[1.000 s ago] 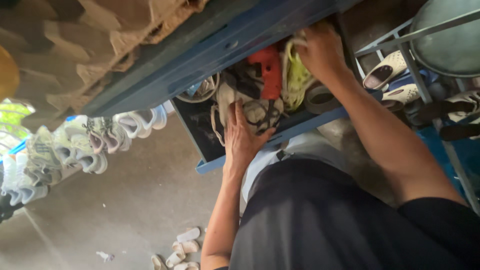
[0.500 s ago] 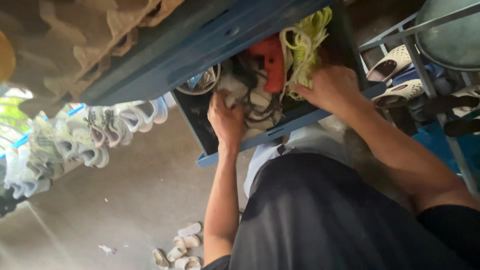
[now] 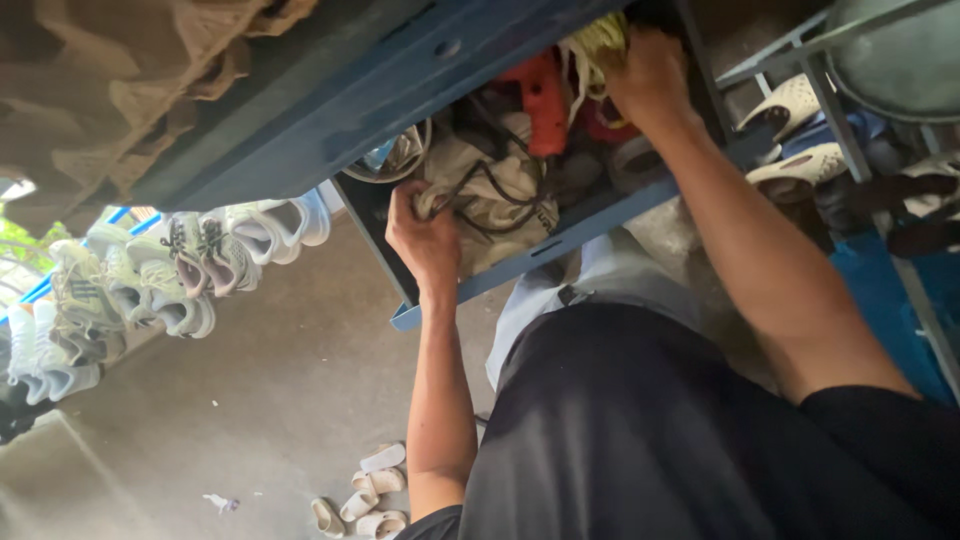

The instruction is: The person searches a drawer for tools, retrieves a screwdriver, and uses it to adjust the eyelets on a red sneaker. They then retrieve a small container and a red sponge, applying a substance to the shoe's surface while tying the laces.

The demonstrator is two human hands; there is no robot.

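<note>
An open blue drawer (image 3: 600,222) under a blue table is crammed with things: a beige cloth bag (image 3: 505,200) with black cords, a red power tool (image 3: 545,100), yellow-green laces (image 3: 598,38) and a roll of tape (image 3: 632,160). My left hand (image 3: 425,235) is closed on the near left edge of the beige bag and its cord. My right hand (image 3: 650,75) reaches deep into the drawer's far right and grips the bundle of yellow-green laces next to the red tool.
A row of white and grey sneakers (image 3: 180,275) hangs at the left. Several pale sandals (image 3: 365,490) lie on the concrete floor. A metal rack with cream clogs (image 3: 790,105) and a grey basin (image 3: 900,60) stands at the right. Brown cloth (image 3: 120,90) covers the table.
My right hand has pushed deeper into the drawer, carrying the yellow-green laces. My left hand went from lying flat on the contents to closing on the beige bag's edge.
</note>
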